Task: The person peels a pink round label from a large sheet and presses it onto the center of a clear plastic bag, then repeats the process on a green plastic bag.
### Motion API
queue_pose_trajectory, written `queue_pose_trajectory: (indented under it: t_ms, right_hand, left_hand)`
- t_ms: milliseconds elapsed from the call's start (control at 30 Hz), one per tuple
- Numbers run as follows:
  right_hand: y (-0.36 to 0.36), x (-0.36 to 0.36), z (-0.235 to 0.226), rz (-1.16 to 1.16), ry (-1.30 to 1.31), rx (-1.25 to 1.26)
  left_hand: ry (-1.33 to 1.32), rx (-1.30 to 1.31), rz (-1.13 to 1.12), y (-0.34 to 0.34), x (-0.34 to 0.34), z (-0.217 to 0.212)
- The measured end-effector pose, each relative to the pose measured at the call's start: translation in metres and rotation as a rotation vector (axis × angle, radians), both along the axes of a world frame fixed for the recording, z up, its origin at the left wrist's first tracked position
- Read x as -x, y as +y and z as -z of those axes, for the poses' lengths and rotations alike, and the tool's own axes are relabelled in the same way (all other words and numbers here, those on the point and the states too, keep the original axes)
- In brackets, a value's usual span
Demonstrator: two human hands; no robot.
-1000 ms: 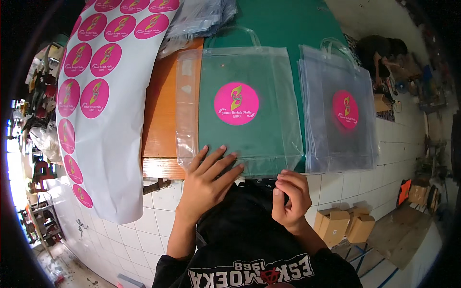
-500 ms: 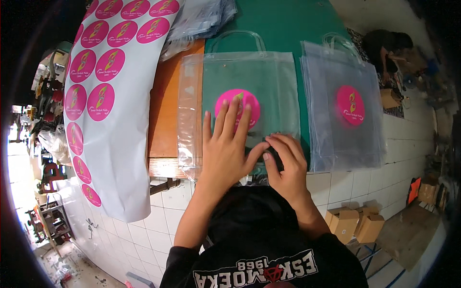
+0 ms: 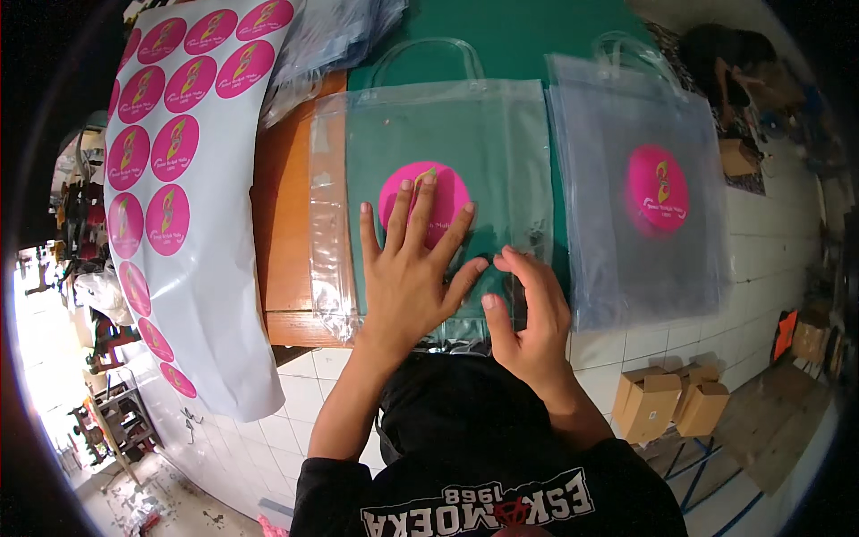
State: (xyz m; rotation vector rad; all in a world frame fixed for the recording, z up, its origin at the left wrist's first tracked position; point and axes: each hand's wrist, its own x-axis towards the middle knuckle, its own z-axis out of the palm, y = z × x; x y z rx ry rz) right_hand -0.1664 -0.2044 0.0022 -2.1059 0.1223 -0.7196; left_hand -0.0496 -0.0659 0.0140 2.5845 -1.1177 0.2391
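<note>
clock positions are taken from the middle of the clear, rectangular plastic bag (image 3: 506, 152), with twelve pointing away from the person. the bag lies flat on the green tabletop (image 3: 510, 22), its left strip over an orange-brown wooden panel (image 3: 286, 206) and its looped clear handle (image 3: 429, 45) at twelve o'clock. a round, bright pink sticker (image 3: 447, 188) with a green and yellow emblem sits near the bag's centre, partly covered by fingers.

the left hand (image 3: 403, 286) is open, palm down, fingers spread over the sticker and grasping nothing. the right hand (image 3: 532, 313) is at five o'clock, thumb and forefinger curved and parted, no object visible between them; its forefinger tip is just beside the left thumb. contact between the right hand and the bag cannot be determined.

at three o'clock lies a stack of bluish clear plastic bags (image 3: 595, 259), the top one showing a similar pink sticker (image 3: 656, 188). at nine o'clock hangs a long white sheet (image 3: 219, 313) bearing rows of pink round stickers.
</note>
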Motion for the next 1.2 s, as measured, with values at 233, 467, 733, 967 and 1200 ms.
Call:
queue_pose_trajectory:
  t_ms: [233, 467, 733, 967, 1200]
  right_hand:
    - [0.002, 0.000, 0.001, 0.011, 0.007, 0.048]
    - [0.006, -0.003, 0.001, 0.043, 0.010, 0.116]
    - [0.008, -0.003, 0.001, 0.049, 0.022, 0.174]
    - [0.007, -0.003, -0.001, 0.045, 0.077, 0.198]
    - [0.008, -0.002, 0.001, 0.034, 0.093, 0.208]
  left_hand:
    - [-0.104, 0.026, 0.001, 0.006, 0.006, -0.001]
    - [-0.104, -0.023, 0.026, 0.024, 0.007, -0.019]
    - [-0.054, -0.043, 0.083, 0.038, 0.000, -0.018]
    - [-0.037, -0.045, 0.154, 0.025, -0.007, -0.020]
    - [-0.083, -0.110, 0.187, 0.006, -0.027, -0.022]
